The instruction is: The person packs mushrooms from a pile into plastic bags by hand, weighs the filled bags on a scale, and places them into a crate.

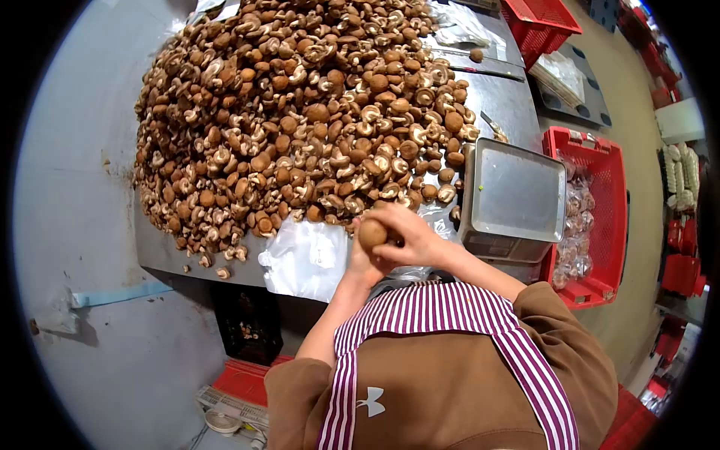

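Note:
A brown mushroom (373, 234) is held between my two hands, close in front of the striped apron. My left hand (361, 259) is closed around its left side and underside. From the right, my right hand (409, 234) curls its fingers over the same mushroom. Just beyond both hands lies a large heap of brown mushrooms (300, 112), caps and pale stems mixed. Clear plastic bags (304, 261) lie at the table's near edge, left of my hands. To the right of my hands is a metal scale with a flat tray (519, 189).
Right of the scale, a red crate (619, 217) holds bagged mushrooms. Another red crate (541, 26) stands at the upper right. A dark rod (487, 73) and a small knife-like tool (493, 126) lie on the metal table (510, 97). A black crate (246, 319) is below the table.

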A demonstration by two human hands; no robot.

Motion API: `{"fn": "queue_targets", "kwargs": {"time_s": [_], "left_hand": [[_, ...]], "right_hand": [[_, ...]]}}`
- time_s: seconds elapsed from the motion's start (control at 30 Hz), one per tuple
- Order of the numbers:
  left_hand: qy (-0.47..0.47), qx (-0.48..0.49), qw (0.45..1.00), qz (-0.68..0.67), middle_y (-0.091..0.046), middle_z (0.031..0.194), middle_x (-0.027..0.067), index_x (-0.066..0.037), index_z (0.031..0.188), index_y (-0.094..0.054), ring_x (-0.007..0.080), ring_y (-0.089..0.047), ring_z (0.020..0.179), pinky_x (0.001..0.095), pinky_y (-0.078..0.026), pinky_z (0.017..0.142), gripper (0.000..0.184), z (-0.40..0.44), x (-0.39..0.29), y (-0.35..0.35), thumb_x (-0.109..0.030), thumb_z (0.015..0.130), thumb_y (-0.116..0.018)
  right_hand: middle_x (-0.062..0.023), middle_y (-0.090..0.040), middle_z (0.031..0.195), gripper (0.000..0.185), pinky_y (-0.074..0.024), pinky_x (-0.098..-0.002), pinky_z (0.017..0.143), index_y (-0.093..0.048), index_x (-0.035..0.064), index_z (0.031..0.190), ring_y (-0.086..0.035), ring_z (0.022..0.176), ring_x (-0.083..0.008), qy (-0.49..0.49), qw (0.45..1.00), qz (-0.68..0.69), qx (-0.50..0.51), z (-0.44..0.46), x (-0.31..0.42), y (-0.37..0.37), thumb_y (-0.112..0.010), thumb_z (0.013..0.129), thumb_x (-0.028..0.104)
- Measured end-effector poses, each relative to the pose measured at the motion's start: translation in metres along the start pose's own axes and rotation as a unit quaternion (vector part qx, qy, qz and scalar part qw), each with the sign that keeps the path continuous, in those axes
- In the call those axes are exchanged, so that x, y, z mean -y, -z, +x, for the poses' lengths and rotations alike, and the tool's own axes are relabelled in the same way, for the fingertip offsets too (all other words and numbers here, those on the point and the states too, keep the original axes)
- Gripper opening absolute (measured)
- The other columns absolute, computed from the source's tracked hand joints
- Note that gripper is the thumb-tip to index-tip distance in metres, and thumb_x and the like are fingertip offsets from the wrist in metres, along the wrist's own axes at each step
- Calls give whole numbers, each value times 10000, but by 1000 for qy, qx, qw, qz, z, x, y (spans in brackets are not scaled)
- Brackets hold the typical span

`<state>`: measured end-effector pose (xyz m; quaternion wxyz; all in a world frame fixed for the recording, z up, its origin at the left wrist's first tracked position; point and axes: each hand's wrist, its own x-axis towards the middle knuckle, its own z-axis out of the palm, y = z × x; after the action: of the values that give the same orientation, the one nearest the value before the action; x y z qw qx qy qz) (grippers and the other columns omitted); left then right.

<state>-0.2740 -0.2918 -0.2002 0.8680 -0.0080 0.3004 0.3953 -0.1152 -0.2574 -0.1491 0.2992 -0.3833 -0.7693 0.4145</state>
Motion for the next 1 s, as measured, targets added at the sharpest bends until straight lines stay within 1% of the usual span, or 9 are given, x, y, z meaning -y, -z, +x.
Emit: {"fn": "queue_targets", "kwargs": {"time_s": [0.13, 0.27, 0.4, 0.5, 0.53, 0.63, 0.7, 0.9, 1.0], "left_hand": [[-2, -21, 999, -39, -497, 1350, 146, -130, 1406, -430, 318, -512, 1258, 502, -505, 984, 897, -29, 7, 24, -829, 846, -381], [-19, -19, 999, -36, -498, 1369, 148, -143, 1419, -426, 326, -492, 1284, 515, -446, 1053, 864, -48, 16, 64, -702, 793, -627], [-25, -6, 999, -19, -541, 1315, 151, -133, 1389, -456, 324, -515, 1255, 512, -458, 1044, 783, -67, 9, 82, -615, 804, -651], [-59, -10, 988, -140, -594, 1220, 175, -59, 1285, -518, 337, -579, 1183, 499, -526, 970, 670, -90, 5, 82, -516, 825, -683], [-95, 119, 980, -131, -590, 1224, 177, -51, 1251, -538, 367, -567, 1194, 547, -515, 968, 652, -95, -2, 81, -528, 827, -673], [-157, 113, 961, -200, -560, 1258, 216, -37, 1255, -539, 496, -467, 1275, 615, -532, 884, 650, -129, -4, 115, -536, 850, -636], [-224, 60, 950, -209, -551, 1258, 215, -77, 1232, -565, 563, -419, 1273, 596, -545, 829, 616, -154, 4, 149, -544, 836, -635], [-355, -124, 875, -305, -499, 1374, 167, -99, 1306, -537, 471, -385, 1364, 498, -488, 941, 625, -230, 74, 233, -592, 938, -434], [-394, -236, 817, -350, -515, 1322, 171, -53, 1288, -531, 451, -450, 1286, 488, -475, 956, 628, -255, 138, 276, -575, 964, -402]], "right_hand": [[-167, -538, 1180, 656, -442, -461, 960, -516, 71, 1335, -530, 1092, -341, 38, 993, -51, 99, -6, 17, -12, -755, 750, 249], [-188, -516, 1291, 700, -418, -485, 1006, -497, 53, 1355, -483, 1216, -370, 71, 986, -81, 124, -6, 28, -28, -768, 747, 272], [-217, -442, 1415, 791, -378, -500, 1071, -398, 57, 1450, -417, 1309, -385, 42, 985, -31, 167, -3, 31, -36, -756, 798, 326], [-218, -437, 1419, 761, -364, -499, 1094, -390, 58, 1457, -411, 1318, -378, 21, 982, 24, 186, 4, 35, -40, -721, 843, 362], [-216, -436, 1422, 733, -364, -497, 1102, -391, 53, 1454, -414, 1322, -366, 11, 980, 41, 193, 7, 40, -39, -689, 873, 386], [-182, -466, 1414, 671, -428, -420, 1052, -434, 61, 1427, -487, 1275, -329, 44, 987, 32, 150, 9, 33, -45, -734, 859, 255], [-157, -498, 1408, 657, -450, -400, 1026, -455, 76, 1423, -512, 1267, -295, -22, 985, 51, 165, 9, 29, -48, -739, 851, 232], [-148, -591, 1332, 563, -470, -386, 978, -477, 64, 1417, -577, 1197, -258, -104, 971, 75, 202, 14, 20, -52, -677, 896, 139], [-160, -637, 1255, 502, -495, -361, 936, -522, 45, 1374, -613, 1135, -244, -100, 969, 71, 214, 19, 19, -57, -664, 899, 121]]}}
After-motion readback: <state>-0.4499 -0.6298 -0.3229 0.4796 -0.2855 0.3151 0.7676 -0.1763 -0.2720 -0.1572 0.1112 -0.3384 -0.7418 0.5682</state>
